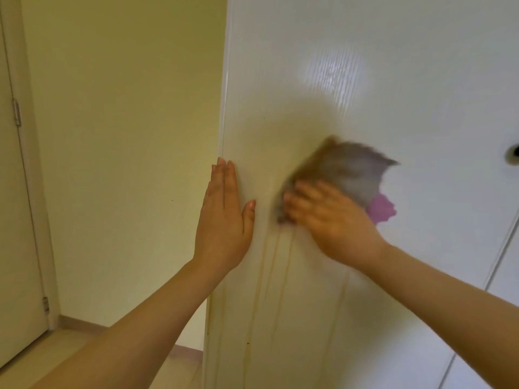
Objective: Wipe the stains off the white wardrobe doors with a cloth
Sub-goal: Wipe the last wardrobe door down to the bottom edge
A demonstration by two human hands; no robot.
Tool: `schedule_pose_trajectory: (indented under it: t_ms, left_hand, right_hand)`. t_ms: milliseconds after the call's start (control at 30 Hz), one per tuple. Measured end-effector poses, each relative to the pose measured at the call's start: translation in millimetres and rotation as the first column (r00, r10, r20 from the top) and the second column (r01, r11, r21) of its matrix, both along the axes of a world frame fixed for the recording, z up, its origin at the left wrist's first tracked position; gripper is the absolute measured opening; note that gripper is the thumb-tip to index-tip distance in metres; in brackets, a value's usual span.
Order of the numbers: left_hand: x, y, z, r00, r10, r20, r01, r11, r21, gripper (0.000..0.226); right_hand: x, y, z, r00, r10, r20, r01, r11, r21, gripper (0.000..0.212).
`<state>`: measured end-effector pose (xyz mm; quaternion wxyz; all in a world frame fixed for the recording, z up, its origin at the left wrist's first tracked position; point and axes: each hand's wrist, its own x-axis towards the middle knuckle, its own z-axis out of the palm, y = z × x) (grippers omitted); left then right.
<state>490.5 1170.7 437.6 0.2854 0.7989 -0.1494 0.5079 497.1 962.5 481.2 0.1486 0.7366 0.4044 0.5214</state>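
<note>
The left hand [224, 209] lies flat and empty on the wardrobe door [393, 80], probably steadying it. The right hand [328, 220] presses the grey cloth [345, 169], fingers spread, above yellowish drips [276, 276].

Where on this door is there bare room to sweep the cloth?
Free: door above the cloth up to the glare, and right of it toward the round handle. Crowded: the strip between left hand and right hand.

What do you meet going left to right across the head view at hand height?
Cream hinged room door, pale yellow wall, left hand flat on the white wardrobe door, right hand pressing the blurred grey cloth, dark round door hole.
</note>
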Motion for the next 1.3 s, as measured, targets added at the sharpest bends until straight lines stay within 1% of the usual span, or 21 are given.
schedule_pose_trajectory:
  t_ms: [100, 133, 167, 200, 233, 267, 300, 400, 433, 500, 633, 700, 767, 800, 933, 1000, 1033, 1100, 1167, 1233, 1300]
  left_hand:
    - [-3.1, 6.1, 1.0, 1.0, -0.018, -0.013, 0.018, 1.0, 0.002, 0.059]
    - [-4.9, 6.4, 1.3, 1.0, -0.023, -0.016, 0.023, 1.0, -0.004, 0.057]
    - [-5.7, 5.7, 2.0, 1.0, -0.026, -0.017, 0.026, 1.0, -0.015, 0.057]
    - [-6.9, 4.8, 2.8, 0.999, -0.03, -0.016, 0.029, 0.999, -0.028, 0.057]
    - [-8.4, 3.5, 4.1, 0.999, -0.037, -0.017, 0.037, 0.999, -0.034, 0.058]
    - [-9.9, 2.9, 5.0, 0.999, -0.045, -0.018, 0.045, 0.998, -0.038, 0.059]
    - [-11.8, 3.3, 5.4, 0.998, -0.05, -0.026, 0.049, 0.998, -0.046, 0.061]
    - [-15.5, 10.9, 6.6, 0.995, -0.047, -0.083, 0.043, 0.998, -0.053, 0.067]
    - [-16.7, 13.6, 7.7, 0.996, -0.042, -0.082, 0.039, 0.999, -0.035, 0.067]
    - [-20.3, 15.7, 9.0, 0.994, -0.048, -0.099, 0.047, 0.999, -0.007, 0.067]
    - [-23.4, 14.9, 11.7, 0.979, -0.128, -0.16, 0.118, 0.991, -0.07, 0.071]
    - [-23.6, 17.1, 12.0, 0.968, -0.189, -0.163, 0.173, 0.979, -0.107, 0.067]
    - [-23.5, 24.4, 12.4, 0.944, -0.27, -0.191, 0.234, 0.953, -0.191, 0.069]
    - [-23.9, 29.7, 13.2, 0.933, -0.303, -0.195, 0.251, 0.935, -0.25, 0.071]
    - [-23.1, 40.8, 15.4, 0.903, -0.332, -0.274, 0.215, 0.899, -0.382, 0.078]
    - [-20.8, 40.4, 13.9, 0.894, -0.323, -0.312, 0.197, 0.907, -0.373, 0.077]
    - [-20.3, 41.0, 11.7, 0.892, -0.325, -0.313, 0.19, 0.9, -0.392, 0.076]
    - [-20.7, 44.8, 9.0, 0.892, -0.328, -0.313, 0.173, 0.884, -0.433, 0.075]
    - [-23.9, 51.9, 6.5, 0.894, -0.317, -0.316, 0.161, 0.886, -0.435, 0.075]
    - [-27.2, 55.3, 5.2, 0.896, -0.32, -0.308, 0.161, 0.88, -0.446, 0.074]
    - [-29.8, 56.0, 3.5, 0.9, -0.314, -0.301, 0.147, 0.87, -0.47, 0.073]
  right_hand:
    - [-2.4, 6.9, 35.4, 0.988, -0.082, -0.129, 0.027, 0.924, -0.38, 0.036]
    - [6.1, 10.5, 48.9, 0.967, -0.01, -0.253, -0.121, 0.859, -0.498, 0.041]
    - [13.3, 17.9, 62.8, 0.976, 0.022, -0.216, -0.133, 0.847, -0.514, 0.036]
    - [12.9, 27.1, 68.4, 0.976, 0.014, -0.215, -0.079, 0.952, -0.295, 0.034]
    - [10.5, 32.6, 63.1, 0.984, 0.027, -0.176, -0.016, 0.998, 0.065, 0.037]
    - [11.8, 35.1, 45.2, 0.994, -0.001, -0.11, 0.028, 0.969, 0.244, 0.039]
    - [8.8, 41.4, 23.3, 0.996, -0.015, -0.083, 0.032, 0.978, 0.205, 0.04]
    - [-7.5, 37.0, -16.4, 0.994, 0.038, -0.102, -0.056, 0.983, -0.175, 0.047]
    - [-6.9, 32.6, -0.9, 0.996, -0.009, -0.089, -0.004, 0.989, -0.149, 0.042]
    - [-1.9, 23.4, 31.7, 0.971, -0.115, -0.209, 0.135, 0.987, 0.082, 0.036]
    - [7.9, 47.7, 45.1, 0.996, 0.044, -0.078, -0.018, 0.952, 0.307, 0.04]
    - [8.2, 49.7, 12.7, 0.994, 0.098, -0.047, -0.093, 0.991, 0.1, 0.037]
    - [0.5, 44.8, -7.6, 0.987, 0.069, -0.148, -0.087, 0.99, -0.113, 0.035]
    - [-1.0, 44.5, 2.7, 0.969, 0.049, -0.243, -0.076, 0.992, -0.102, 0.035]
    - [27.6, 72.0, 48.5, 0.98, -0.026, -0.196, 0.072, 0.97, 0.233, 0.057]
    - [21.7, 90.1, 41.0, 0.981, 0.033, -0.19, 0.055, 0.895, 0.443, 0.04]
    - [15.4, 102.8, 30.1, 0.956, 0.141, -0.256, 0.002, 0.873, 0.487, 0.03]
    - [11.8, 106.6, -11.2, 0.932, 0.171, -0.32, -0.122, 0.978, 0.169, 0.031]
    - [27.0, 92.1, -25.5, 0.904, -0.039, -0.426, -0.027, 0.989, -0.147, 0.045]
    - [42.7, 87.5, 0.3, 0.936, -0.076, -0.345, 0.055, 0.996, -0.072, 0.067]
    - [44.6, 99.3, 44.8, 0.974, -0.043, -0.221, 0.078, 0.985, 0.153, 0.048]
